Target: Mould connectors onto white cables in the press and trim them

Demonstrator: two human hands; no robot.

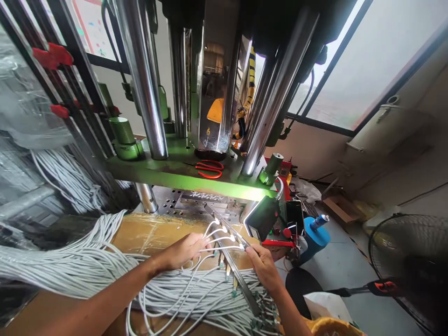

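Observation:
My left hand (191, 249) is closed around several white cables (213, 240), just left of where they meet a metal strip. My right hand (262, 263) pinches the near end of that narrow metal strip (233, 229). White connector ends (241, 246) of the cables sit in a row along the strip. Beneath it, a longer metal bar (241, 280) slants over a large heap of grey-white cables (182, 294). Several small greenish-clear plugs (227, 275) stick out beside this bar. Beyond my hands lies a metal mould block (203, 198) on the press bed.
A green press plate (175, 172) with thick steel columns (142, 79) stands ahead, red-handled scissors (210, 168) lying on it. A lit lamp (261, 217) is at its right corner. To the right are a blue container (315, 238) and a fan (413, 266). More cables (70, 177) hang left.

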